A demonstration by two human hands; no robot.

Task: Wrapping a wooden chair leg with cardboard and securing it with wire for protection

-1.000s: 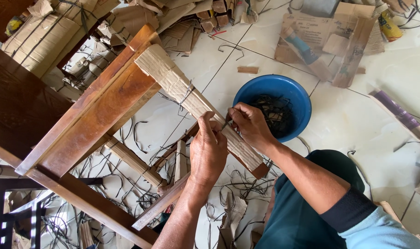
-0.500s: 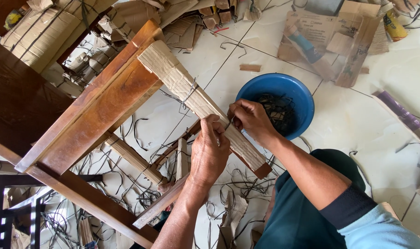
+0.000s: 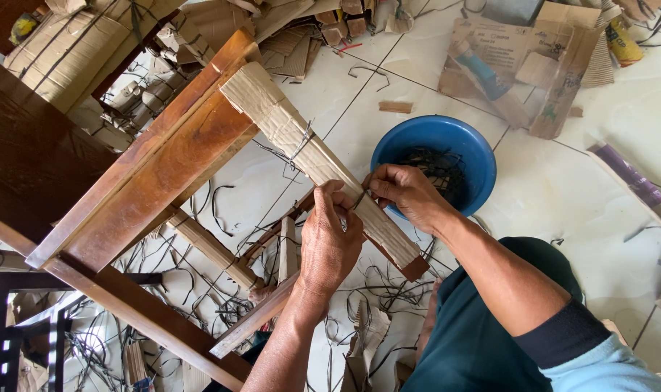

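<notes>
On the upturned brown wooden table (image 3: 138, 181), lying tipped so that its leg wrapped in ribbed tan cardboard (image 3: 312, 156) slants within reach, left hand (image 3: 329, 236) clenched around the wrapping to keep it tight. Just above, right hand (image 3: 407, 192) pinching a thin dark strap (image 3: 358, 197) against the cardboard between both thumbs (round blue plastic basin (image 3: 483, 156) of spare straps right behind).

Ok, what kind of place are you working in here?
Likely a furniture packing workshop, on a white tiled floor. Both hands, left hand and right hand, tie a dark strap around a cardboard-wrapped wooden leg. A blue basin of straps and cardboard scraps lie around.
</notes>
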